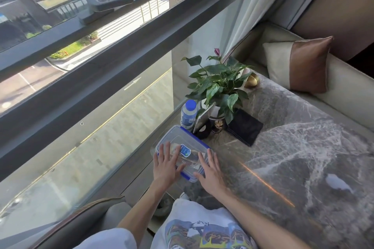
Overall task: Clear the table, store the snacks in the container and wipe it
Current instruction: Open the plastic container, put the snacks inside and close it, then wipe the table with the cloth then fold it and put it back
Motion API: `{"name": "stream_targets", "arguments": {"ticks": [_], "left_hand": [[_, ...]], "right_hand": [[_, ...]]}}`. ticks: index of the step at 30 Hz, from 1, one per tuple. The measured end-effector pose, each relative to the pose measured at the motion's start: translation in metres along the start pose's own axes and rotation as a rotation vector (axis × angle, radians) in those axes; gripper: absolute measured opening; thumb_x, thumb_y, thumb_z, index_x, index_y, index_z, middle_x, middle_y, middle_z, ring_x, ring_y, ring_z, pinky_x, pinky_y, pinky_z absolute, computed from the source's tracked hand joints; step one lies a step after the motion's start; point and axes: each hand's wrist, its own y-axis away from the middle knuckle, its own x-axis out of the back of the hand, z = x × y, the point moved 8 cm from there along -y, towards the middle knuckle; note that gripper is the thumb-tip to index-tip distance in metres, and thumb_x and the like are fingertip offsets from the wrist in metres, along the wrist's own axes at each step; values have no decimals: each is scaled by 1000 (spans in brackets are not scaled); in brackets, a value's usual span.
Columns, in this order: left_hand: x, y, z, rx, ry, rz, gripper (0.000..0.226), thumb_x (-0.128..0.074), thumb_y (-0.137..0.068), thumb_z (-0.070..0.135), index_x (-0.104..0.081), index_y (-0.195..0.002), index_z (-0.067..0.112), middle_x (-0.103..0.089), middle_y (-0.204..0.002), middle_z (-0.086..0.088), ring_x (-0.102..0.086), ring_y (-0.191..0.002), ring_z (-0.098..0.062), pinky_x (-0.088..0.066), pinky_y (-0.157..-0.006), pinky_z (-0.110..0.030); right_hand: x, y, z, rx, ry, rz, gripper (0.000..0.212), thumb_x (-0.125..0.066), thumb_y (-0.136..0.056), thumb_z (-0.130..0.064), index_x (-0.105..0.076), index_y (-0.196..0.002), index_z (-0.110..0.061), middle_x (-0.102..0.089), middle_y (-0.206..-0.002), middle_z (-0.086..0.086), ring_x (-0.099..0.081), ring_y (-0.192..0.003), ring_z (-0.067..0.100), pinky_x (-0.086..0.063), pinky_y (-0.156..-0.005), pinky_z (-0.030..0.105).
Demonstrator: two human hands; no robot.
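Both hands flat on the box lid
The left hand (165,164) and right hand (209,171) press open-palmed, fingers spread, on the lidded container (182,152) on the table (293,147), gripping nothing.

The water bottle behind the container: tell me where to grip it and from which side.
Grip the water bottle around its labelled body, just below the blue cap, coming from the window side or above. It stands upright, and the tablet leaning by the plant crowds its other side.

plant (217,85): potted, green lvs, far table edge
bottle (188,114): blue cap, upright, left of plant
black pad (245,126): flat, right of plant
cushion (299,62): on sofa
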Motion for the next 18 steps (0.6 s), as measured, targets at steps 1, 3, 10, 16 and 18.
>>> {"name": "stream_targets", "arguments": {"ticks": [1, 3, 10, 16, 18], "left_hand": [[0, 0, 1, 4, -5, -4, 71, -24, -91, 65, 15, -145, 43, 25, -157, -3, 31, -141, -27, 12, -116, -52], [2, -1, 5, 29, -14, -16, 71, -30, -91, 63, 10, -147, 43, 23, -158, -2, 28, -143, -28, 8, -113, -60], [35, -5, 54, 55, -139, 140, 30, -49, -85, 31, -41, -110, 16, -53, -115, -13, -47, -110, -34, -37, -93, -49], [46, -33, 181, -332, 87, 117, 22, -33, -91, 29, -50, -90, 15, -62, -94, -8, -59, -89, -32, -45, -69, -41], [42, -60, 219, -301, 208, 62, 18, -37, -92, 25, -50, -91, 14, -63, -97, -11, -60, -92, -35, -47, -71, -43]], "right_hand": [[1, 0, 1, 6, 8, 3, 82, -51, -90, -50, 4, -149, -37, 23, -157, -1, 25, -141, 18, -16, -117, 40], [2, 0, 2, 16, 6, 5, 82, -51, -90, -50, 4, -149, -37, 22, -158, -1, 24, -141, 19, -17, -116, 39], [36, 3, 20, 18, -315, 1, 56, -51, -95, -33, -29, -147, -33, -16, -159, -7, -18, -145, 12, -24, -113, 28], [99, 3, 143, -406, -470, 134, 29, -53, -93, -28, -64, -119, -22, -68, -120, 2, -63, -112, 18, -45, -94, 26], [121, -2, 177, -475, -465, 176, 29, -52, -93, -22, -64, -120, -17, -67, -121, 6, -61, -114, 23, -44, -95, 28]]}}
